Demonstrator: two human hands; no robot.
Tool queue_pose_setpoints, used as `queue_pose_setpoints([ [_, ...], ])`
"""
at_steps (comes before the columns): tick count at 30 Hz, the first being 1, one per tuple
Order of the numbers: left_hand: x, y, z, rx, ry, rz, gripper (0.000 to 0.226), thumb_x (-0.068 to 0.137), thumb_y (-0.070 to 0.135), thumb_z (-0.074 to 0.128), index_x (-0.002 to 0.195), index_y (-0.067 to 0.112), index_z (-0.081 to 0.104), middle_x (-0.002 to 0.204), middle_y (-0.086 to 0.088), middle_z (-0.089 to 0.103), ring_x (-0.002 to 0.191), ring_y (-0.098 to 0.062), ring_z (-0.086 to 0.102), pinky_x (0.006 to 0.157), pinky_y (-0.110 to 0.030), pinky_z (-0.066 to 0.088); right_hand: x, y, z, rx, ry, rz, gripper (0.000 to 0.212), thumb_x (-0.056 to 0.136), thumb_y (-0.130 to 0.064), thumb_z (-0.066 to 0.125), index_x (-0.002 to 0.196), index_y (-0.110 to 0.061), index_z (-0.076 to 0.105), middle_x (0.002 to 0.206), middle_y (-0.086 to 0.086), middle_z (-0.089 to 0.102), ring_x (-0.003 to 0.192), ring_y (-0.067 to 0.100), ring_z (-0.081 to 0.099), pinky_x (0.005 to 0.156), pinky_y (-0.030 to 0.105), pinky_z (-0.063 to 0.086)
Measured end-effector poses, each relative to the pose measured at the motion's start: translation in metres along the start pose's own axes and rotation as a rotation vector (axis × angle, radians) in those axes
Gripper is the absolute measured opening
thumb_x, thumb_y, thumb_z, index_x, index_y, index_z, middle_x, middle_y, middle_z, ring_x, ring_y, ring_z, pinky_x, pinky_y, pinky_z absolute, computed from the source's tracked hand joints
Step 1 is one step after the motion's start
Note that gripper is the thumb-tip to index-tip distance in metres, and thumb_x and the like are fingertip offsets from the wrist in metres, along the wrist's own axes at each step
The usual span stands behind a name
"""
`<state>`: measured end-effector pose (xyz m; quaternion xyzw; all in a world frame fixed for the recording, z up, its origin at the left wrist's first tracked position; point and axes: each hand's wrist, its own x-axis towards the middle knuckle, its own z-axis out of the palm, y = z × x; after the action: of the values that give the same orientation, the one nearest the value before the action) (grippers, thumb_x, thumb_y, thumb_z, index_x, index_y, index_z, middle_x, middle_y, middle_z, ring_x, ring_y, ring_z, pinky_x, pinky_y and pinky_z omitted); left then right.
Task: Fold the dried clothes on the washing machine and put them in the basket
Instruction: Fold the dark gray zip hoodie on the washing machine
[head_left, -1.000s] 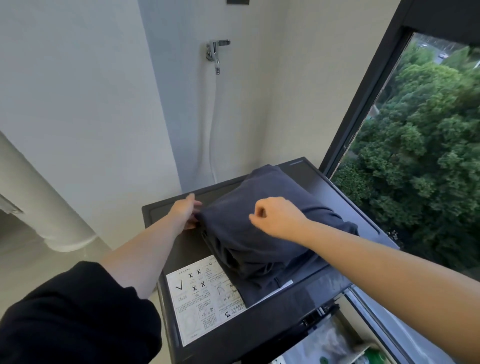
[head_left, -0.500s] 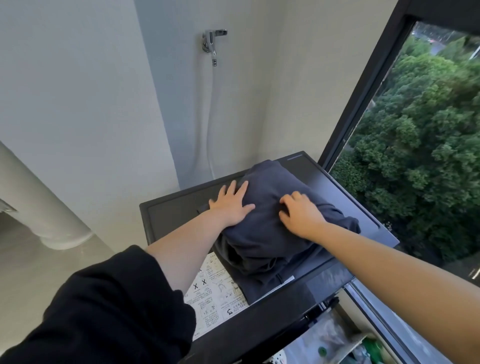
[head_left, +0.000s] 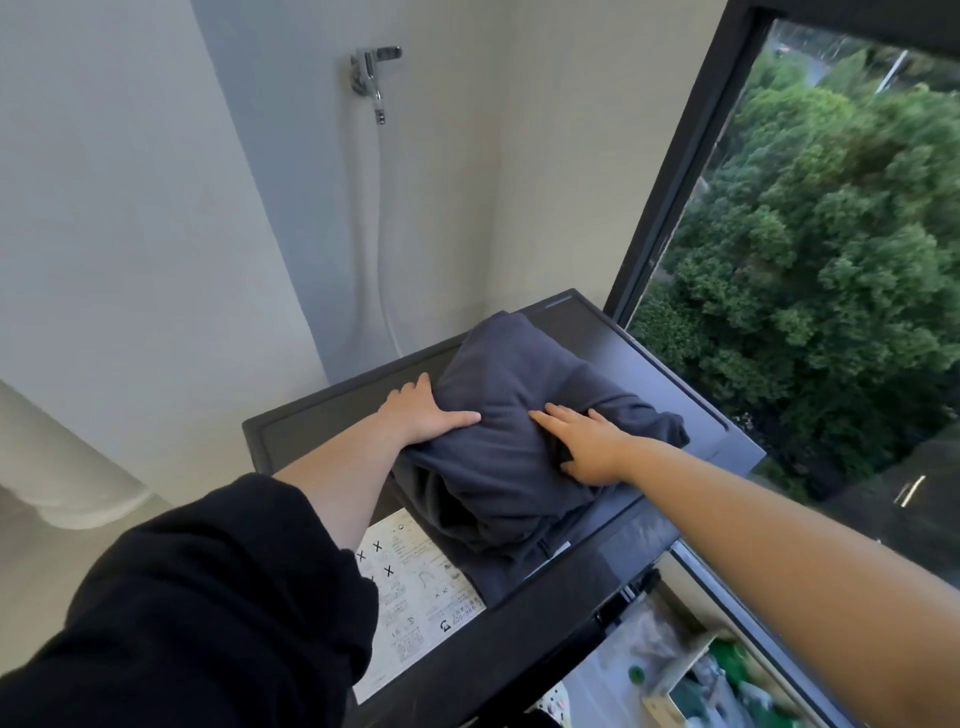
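Observation:
A dark grey folded garment lies in a thick bundle on the black lid of the washing machine. My left hand is at the bundle's left edge, thumb laid over the top, fingertips hidden under the cloth. My right hand lies on top of the bundle near its right side, index finger straight and pointing left, the other fingertips hidden in a crease. No basket is in view.
A white instruction sticker is on the lid's near left. A tap and white hose hang on the wall behind. An open window over trees is to the right. Plastic bags and green items sit low beside the machine.
My left hand slid from the bundle's top to its left edge, fingertips going under the cloth. My right hand shifted a little toward me and flattened. The bundle looks more compact.

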<state>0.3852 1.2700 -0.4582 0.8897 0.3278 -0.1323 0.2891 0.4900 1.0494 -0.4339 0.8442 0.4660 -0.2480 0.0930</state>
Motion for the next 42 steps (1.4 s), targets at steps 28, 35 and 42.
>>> queue_pose_setpoints([
  [28,-0.029,0.019,0.019,-0.754,-0.399,-0.234,0.068,0.068,0.046,0.076,0.126,0.018,0.054,0.12,-0.001,0.06,0.107,-0.02,0.059,0.096,-0.035,0.05,-0.013,0.024,0.032,1.45,0.267,0.83,0.09,0.069,-0.057,0.075,0.138,-0.007,0.043,0.138,0.011,0.049,0.122,0.033,0.05,0.1,0.046,0.044],
  [35,-0.052,0.017,0.025,-0.821,-0.441,-0.21,0.034,0.079,0.033,0.067,0.108,0.016,0.061,0.113,-0.004,0.064,0.105,-0.02,0.059,0.087,-0.03,0.048,-0.052,0.009,0.043,1.58,0.225,0.734,0.073,0.071,-0.051,0.076,0.126,-0.008,0.052,0.122,0.006,0.061,0.112,0.028,0.056,0.097,0.039,0.047],
  [42,-0.084,0.034,0.035,-0.814,-0.423,-0.188,0.018,0.077,0.019,0.061,0.09,0.007,0.062,0.091,-0.011,0.064,0.089,-0.028,0.06,0.071,-0.031,0.047,-0.101,-0.018,0.053,1.792,0.283,0.703,0.019,0.088,-0.032,0.065,0.088,-0.013,0.059,0.084,0.007,0.064,0.077,0.023,0.059,0.073,0.036,0.047],
])
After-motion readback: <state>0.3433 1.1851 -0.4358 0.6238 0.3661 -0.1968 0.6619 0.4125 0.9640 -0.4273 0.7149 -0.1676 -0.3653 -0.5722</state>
